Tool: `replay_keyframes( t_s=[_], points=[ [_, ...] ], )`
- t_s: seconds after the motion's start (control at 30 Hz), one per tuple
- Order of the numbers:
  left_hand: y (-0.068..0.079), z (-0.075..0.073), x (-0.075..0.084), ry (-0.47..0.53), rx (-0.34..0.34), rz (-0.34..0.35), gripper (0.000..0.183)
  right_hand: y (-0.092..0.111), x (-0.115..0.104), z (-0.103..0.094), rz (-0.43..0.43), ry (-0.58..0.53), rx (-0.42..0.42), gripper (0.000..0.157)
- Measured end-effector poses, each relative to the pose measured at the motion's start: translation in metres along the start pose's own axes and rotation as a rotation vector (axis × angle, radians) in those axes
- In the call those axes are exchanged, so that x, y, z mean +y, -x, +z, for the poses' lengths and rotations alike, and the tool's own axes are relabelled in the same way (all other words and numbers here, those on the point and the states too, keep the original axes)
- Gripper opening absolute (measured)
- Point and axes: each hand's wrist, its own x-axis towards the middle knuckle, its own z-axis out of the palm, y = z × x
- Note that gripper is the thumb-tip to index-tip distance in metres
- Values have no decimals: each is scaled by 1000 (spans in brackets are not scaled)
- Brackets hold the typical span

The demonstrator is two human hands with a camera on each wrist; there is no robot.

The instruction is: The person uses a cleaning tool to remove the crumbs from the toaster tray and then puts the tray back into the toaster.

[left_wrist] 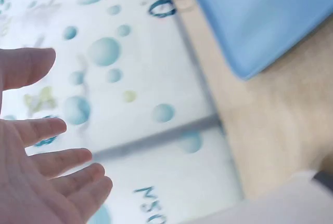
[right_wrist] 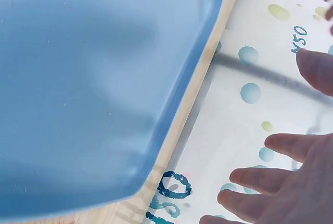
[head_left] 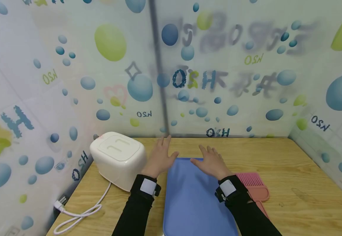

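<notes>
1. The left hand (head_left: 158, 159) was wide open, fingers and thumb apart, holding nothing, in the gap between toaster and tray.
2. The right hand (head_left: 211, 162) was likewise open, with nothing in its grasp, raised above the tray's far right part.
3. The blue tray (head_left: 194, 203) lay under and between the arms, its near end cut off by the view; neither hand appeared to touch it.
4. Left of it stood the white toaster (head_left: 118, 160), upright; its cord (head_left: 108, 189) looped nearer, and the plug (head_left: 59, 205) lay loose by the left wall.
5. Right of the tray lay a pink comb (head_left: 255, 185), its handle partly behind the right sleeve (head_left: 249, 208).
6. No handling looked to be under way: toaster, tray and comb sat separately, seemingly all left to do. Whether this was a start or a pause, I could not tell.
7. The counter (head_left: 306, 190) offered most room to the right of the comb. The patterned sheet (head_left: 236, 65) bounded its far edge; the toaster and left wall made that side tighter.
</notes>
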Motion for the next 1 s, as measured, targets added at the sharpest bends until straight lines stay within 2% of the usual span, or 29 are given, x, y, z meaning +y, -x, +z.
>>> replay_keyframes(
  t_s=[0.13, 0.23, 0.33, 0.43, 0.6, 0.73, 0.87, 1.0],
  points=[
    [8, -29, 7, 13, 129, 32, 67, 0, -3, 1, -15, -8, 2, 77],
    [20, -52, 5, 2, 244, 78, 63, 1, -7, 2, -34, -31, 1, 76],
    [36, -69, -6, -20, 338, 83, 60, 1, -9, 2, -55, -50, -6, 75],
    [54, -78, -24, -48, 367, 51, 61, 2, -12, 1, -68, -51, -15, 76],
    [77, -76, -57, -130, 322, -55, 69, 3, -17, 0, -67, -79, -37, 77],
    [85, -67, -75, -161, 331, -69, 73, 3, -23, 3, -57, -143, -71, 76],
    [87, -60, -82, -182, 362, -49, 72, 4, -30, 10, -43, -188, -88, 74],
    [88, -56, -81, -192, 400, -51, 69, 5, -36, 16, -36, -198, -105, 74]
  ],
)
